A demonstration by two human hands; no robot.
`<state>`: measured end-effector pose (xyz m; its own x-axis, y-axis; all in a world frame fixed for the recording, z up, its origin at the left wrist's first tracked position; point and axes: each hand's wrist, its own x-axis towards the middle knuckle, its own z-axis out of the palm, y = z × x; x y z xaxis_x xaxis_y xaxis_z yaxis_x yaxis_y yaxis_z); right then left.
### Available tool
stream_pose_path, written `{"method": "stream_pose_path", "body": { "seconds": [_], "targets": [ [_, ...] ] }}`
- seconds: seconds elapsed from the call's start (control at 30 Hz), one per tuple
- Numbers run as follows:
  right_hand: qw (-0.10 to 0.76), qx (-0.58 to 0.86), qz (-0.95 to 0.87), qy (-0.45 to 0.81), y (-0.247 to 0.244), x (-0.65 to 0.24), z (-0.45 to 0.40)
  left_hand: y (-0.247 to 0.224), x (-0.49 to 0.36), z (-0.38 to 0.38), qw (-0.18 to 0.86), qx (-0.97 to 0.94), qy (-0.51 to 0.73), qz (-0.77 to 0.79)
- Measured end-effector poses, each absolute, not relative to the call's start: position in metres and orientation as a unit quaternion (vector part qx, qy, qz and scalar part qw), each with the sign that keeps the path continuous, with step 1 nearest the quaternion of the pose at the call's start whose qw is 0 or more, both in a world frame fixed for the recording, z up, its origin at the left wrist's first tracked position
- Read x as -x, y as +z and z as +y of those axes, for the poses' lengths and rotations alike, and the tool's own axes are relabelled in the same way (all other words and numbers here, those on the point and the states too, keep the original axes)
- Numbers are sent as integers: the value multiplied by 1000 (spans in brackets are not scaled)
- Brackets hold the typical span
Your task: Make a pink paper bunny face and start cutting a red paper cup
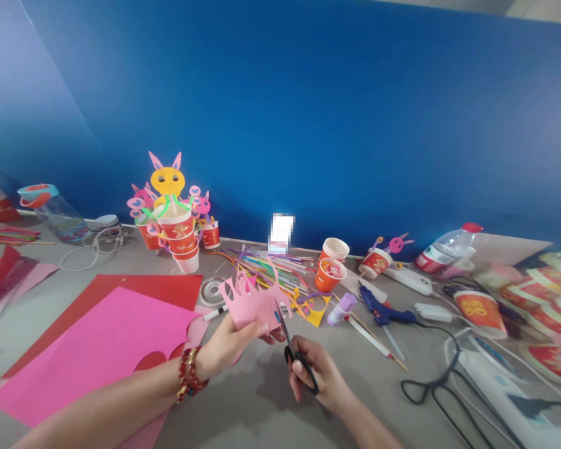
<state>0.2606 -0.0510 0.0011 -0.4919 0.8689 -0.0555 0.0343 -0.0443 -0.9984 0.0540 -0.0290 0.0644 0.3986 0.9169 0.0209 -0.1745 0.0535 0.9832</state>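
Left forearm slants in from lower left. Left hand pinches a pale pink, jagged-edged paper sheet above the grey table, thumb on top, fingers beneath. Right hand curls its fingers round black-handled metal scissors, blades angled up-left at the sheet's right part; blade gap unclear. Beyond: red paper cup holding pink scraps, before nested red-and-white paper cups.
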Motion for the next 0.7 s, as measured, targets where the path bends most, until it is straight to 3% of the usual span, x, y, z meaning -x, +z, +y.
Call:
{"method": "stream_pose_path", "body": {
  "seconds": [0.7],
  "targets": [
    [329,386,-609,609,4,-263,-50,63,-49,-24,644,-563,412,315]
  ]
}}
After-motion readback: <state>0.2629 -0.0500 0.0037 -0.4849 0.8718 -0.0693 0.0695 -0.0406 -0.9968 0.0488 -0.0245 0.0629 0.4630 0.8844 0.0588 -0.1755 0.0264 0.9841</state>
